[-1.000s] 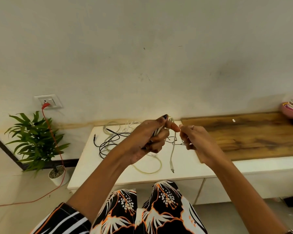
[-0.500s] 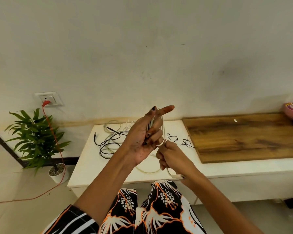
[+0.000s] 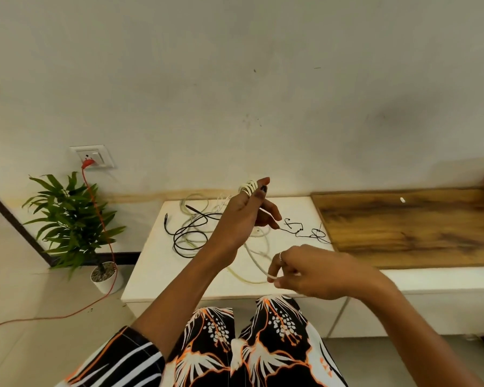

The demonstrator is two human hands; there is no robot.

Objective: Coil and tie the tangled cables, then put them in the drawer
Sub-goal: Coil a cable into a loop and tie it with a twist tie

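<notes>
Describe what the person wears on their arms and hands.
The left hand has dark-painted nails and a ring on one finger. The right hand wears a silver ring. Both forearms are bare; a black sleeve with white and orange stripes covers the upper left arm. No right sleeve is in view.

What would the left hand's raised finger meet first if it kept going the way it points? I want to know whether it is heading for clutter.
Probably only the bare wall. The left hand, white cable looped round its fingers, points up and right; depth is unclear.
</notes>
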